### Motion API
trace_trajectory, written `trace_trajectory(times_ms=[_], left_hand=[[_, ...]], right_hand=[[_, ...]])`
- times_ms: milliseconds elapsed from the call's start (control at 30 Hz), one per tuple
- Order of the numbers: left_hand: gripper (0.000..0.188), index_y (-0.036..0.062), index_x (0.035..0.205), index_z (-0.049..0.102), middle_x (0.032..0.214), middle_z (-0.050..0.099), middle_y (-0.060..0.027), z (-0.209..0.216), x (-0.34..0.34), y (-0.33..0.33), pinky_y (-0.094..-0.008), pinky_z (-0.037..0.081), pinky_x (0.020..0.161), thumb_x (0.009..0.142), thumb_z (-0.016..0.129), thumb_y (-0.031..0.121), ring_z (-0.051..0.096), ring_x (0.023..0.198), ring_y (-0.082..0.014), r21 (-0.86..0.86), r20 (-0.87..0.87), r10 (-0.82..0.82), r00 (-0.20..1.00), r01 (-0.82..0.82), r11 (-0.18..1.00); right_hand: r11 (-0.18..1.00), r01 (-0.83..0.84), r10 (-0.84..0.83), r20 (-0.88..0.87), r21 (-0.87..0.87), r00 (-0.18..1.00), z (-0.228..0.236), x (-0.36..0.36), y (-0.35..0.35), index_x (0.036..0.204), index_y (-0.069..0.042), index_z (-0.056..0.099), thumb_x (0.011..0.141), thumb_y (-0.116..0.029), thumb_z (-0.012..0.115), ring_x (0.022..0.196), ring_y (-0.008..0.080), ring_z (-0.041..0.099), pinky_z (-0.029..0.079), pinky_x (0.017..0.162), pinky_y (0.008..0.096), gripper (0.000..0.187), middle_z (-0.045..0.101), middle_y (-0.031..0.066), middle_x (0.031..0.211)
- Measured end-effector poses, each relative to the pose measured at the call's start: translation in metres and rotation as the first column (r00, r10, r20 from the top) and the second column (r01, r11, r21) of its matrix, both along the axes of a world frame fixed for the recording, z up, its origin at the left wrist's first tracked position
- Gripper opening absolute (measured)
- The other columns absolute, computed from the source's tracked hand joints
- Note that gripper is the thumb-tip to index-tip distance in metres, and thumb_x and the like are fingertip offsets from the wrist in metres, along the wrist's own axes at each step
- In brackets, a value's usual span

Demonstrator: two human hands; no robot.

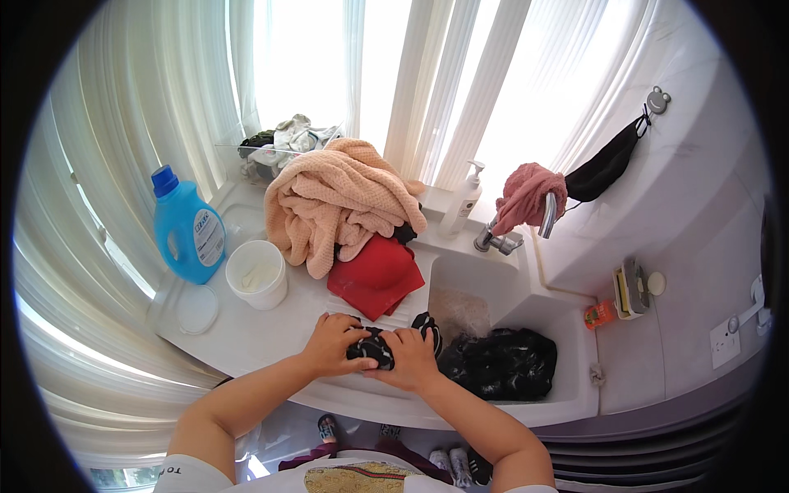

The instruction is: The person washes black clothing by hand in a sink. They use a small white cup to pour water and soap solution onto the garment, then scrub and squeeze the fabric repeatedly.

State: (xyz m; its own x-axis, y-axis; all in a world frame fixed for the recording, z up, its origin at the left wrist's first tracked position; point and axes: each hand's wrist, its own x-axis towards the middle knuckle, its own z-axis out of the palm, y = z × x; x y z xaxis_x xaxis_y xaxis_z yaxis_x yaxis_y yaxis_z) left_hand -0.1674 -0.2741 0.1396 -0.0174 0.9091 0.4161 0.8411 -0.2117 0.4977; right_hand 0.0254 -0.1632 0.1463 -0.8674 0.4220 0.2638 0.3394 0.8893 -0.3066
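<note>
Both hands are at the front of the white counter, on a bunched black cloth with a white pattern (371,348). My left hand (331,345) curls its fingers round the cloth's left end. My right hand (409,360) grips it from the right, and a fold of the cloth sticks out past its fingers. Under the cloth lies a ridged washboard surface (399,315). Just beyond the hands rests a red fabric piece (376,275), against a heaped peach waffle-weave towel (329,197). Wet black laundry (503,367) lies in sudsy water in the sink, right of my right hand.
Left on the counter stand a blue detergent bottle (191,234), a white tub (256,275) and its lid (196,310). Behind the towel, a clear bin (256,156) holds clothes. A pump bottle (462,197) stands near the faucet (497,241), which has a pink cloth (526,201) over it.
</note>
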Motion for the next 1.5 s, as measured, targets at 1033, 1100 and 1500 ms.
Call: trace_trajectory(times_ms=[1033,1100,1500], left_hand=[[0.052,0.0095,0.136,0.049,0.137,0.054,-0.0103,0.088,0.157,0.151,-0.0508,0.036,0.108,0.101,0.041,0.047,0.052,0.125,-0.0284,-0.339,0.843,0.362,-0.397,0.129,0.932],[0.053,0.0079,0.139,0.046,0.139,0.052,-0.0114,0.061,0.172,0.154,-0.0501,0.036,0.109,0.103,0.036,0.046,0.051,0.126,-0.0283,-0.455,0.761,0.485,-0.43,0.179,0.872],[0.054,-0.0012,0.134,0.045,0.132,0.056,-0.0168,-0.085,0.228,0.159,-0.0455,0.048,0.098,0.103,0.037,0.043,0.058,0.117,-0.0304,-0.84,0.403,0.841,-0.361,0.22,0.496]], right_hand=[[0.826,0.195,-0.454,-0.418,-0.53,0.787,-0.004,0.114,0.215,0.124,-0.006,0.041,0.067,-0.007,0.079,0.108,0.0344,0.058,0.045,0.094,0.0384,0.069,0.058,0.0178,0.111],[0.879,0.237,-0.402,-0.375,-0.413,0.835,-0.047,0.129,0.224,0.12,-0.006,0.039,0.067,-0.007,0.079,0.106,0.0351,0.056,0.044,0.094,0.0386,0.067,0.056,0.0183,0.107],[0.746,0.547,-0.503,0.218,-0.38,0.837,-0.111,0.118,0.252,0.131,-0.009,0.051,0.074,-0.017,0.073,0.12,0.0362,0.051,0.045,0.1,0.0416,0.062,0.057,0.018,0.123]])
